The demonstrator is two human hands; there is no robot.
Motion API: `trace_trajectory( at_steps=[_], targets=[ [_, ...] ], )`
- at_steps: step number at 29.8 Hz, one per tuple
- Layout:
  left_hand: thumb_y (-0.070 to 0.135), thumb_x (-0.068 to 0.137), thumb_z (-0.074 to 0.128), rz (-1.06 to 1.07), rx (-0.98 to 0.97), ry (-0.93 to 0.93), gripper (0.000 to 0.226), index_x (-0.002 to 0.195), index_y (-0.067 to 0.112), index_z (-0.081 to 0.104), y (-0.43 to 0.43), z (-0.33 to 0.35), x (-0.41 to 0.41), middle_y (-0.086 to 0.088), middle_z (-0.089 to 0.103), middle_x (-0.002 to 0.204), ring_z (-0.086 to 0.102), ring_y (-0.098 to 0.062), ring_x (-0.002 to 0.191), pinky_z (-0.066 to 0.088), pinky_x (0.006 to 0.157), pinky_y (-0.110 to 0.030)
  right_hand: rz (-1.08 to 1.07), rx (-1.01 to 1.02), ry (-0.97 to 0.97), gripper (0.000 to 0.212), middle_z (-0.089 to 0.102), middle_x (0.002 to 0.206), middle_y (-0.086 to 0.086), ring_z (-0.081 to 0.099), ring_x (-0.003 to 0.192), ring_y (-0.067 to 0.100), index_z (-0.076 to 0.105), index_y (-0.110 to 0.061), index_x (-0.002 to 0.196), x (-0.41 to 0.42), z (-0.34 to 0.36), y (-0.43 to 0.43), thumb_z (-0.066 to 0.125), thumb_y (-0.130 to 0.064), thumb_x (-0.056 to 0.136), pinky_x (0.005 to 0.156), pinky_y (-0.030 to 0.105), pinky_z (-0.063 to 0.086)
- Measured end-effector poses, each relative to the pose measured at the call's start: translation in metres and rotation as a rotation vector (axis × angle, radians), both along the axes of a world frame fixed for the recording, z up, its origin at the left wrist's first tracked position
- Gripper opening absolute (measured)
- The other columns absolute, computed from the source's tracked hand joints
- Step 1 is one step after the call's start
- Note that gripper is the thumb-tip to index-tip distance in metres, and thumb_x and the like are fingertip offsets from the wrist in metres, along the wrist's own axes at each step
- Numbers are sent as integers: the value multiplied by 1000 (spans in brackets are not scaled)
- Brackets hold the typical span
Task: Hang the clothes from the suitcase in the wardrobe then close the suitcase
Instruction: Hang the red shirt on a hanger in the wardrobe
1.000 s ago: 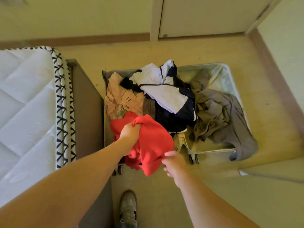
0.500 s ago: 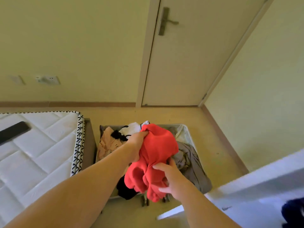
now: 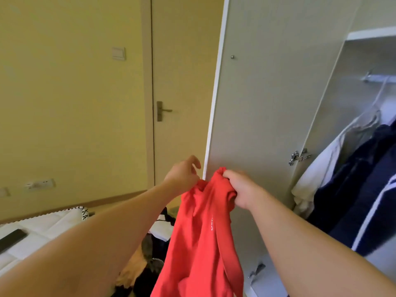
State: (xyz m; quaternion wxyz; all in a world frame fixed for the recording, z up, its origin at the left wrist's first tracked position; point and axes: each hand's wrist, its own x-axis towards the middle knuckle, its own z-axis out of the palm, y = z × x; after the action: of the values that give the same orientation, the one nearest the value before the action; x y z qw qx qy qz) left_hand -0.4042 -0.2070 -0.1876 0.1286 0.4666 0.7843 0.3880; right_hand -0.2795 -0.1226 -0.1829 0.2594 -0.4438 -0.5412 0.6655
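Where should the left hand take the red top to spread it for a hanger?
On the top edge, at the corner by the left hand, coming from the left. The red top hangs bunched from the right hand, so pulling that edge leftward would probably open it out.

Your right grip (image 3: 242, 189) bunches the top of a red garment (image 3: 199, 243), which hangs straight down beneath it in long folds, small white lettering showing on the front. The fabric's upper edge reaches across to your left grip (image 3: 182, 176); whether that one pinches it cannot be told. Just beyond the right grip the pale wardrobe (image 3: 334, 93) stands with its door (image 3: 257, 103) open. Inside, to the right of both grips, a white garment (image 3: 317, 174) and a navy garment with a white stripe (image 3: 353, 179) hang from the rail (image 3: 381, 78). Below the left grip, a loose heap of white, black, grey and peach clothes (image 3: 160, 228) lies partly behind the red cloth; the suitcase beneath is hidden.
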Motion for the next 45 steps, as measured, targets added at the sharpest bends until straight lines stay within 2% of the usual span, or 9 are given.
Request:
trace_trajectory(
  at_steps=[9,14,21,24,28,32,35,39,45],
  targets=[
    [1,75,71,-469,-125,-180,79,138,26,29,2,30,60,-3,52,106,55,-20,95,49,87,-33,-194,52,199,26,54,81,14,54,60,23,51,-15,87,18,22,-5,36,5,92,40,24,45],
    [7,71,62,-209,89,-346,45,109,14,38,21,27,71,-3,52,84,51,-20,70,46,63,-34,-327,99,368,36,44,72,9,47,57,18,44,-15,75,37,39,0,28,14,88,37,20,47],
    [10,85,60,-346,-279,8,21,105,6,58,33,13,86,-8,54,88,53,-21,77,43,54,-23,-489,105,552,38,42,67,11,43,55,17,44,-14,74,85,48,11,24,15,90,35,15,43],
    [5,86,56,-292,-113,35,18,71,13,51,44,20,94,-3,52,70,48,-18,75,33,53,-26,-498,242,307,34,50,81,8,48,61,16,48,-21,73,103,43,18,32,2,93,49,24,46],
    [-1,84,51,-299,32,68,28,109,4,64,68,43,130,-18,65,109,59,-28,102,44,80,-29,-346,317,24,9,56,96,3,54,81,17,55,-22,82,144,37,12,59,-26,89,76,28,42],
    [-4,81,45,-366,127,130,37,106,11,68,85,61,165,-10,68,109,60,-27,102,42,74,-23,-160,452,-229,51,44,105,-6,50,95,13,52,-26,126,174,32,11,72,-18,79,68,22,42],
    [-2,80,50,-440,151,196,33,103,13,69,97,69,195,-7,67,109,60,-25,101,39,72,-21,-147,595,-395,35,60,94,-2,59,91,19,63,-25,108,195,34,25,71,-22,74,80,30,50],
    [7,81,57,-464,186,294,23,98,16,69,119,73,223,-9,66,111,59,-27,105,46,79,-26,-431,696,-399,15,47,64,0,43,61,16,62,-14,82,225,47,44,49,-11,90,53,26,31],
    [3,83,44,-349,-50,424,31,109,8,60,144,64,233,-16,57,118,56,-36,106,47,82,-39,-719,670,-279,29,60,97,9,51,88,20,65,-6,105,267,56,59,41,-2,90,75,25,39]
  ],
)
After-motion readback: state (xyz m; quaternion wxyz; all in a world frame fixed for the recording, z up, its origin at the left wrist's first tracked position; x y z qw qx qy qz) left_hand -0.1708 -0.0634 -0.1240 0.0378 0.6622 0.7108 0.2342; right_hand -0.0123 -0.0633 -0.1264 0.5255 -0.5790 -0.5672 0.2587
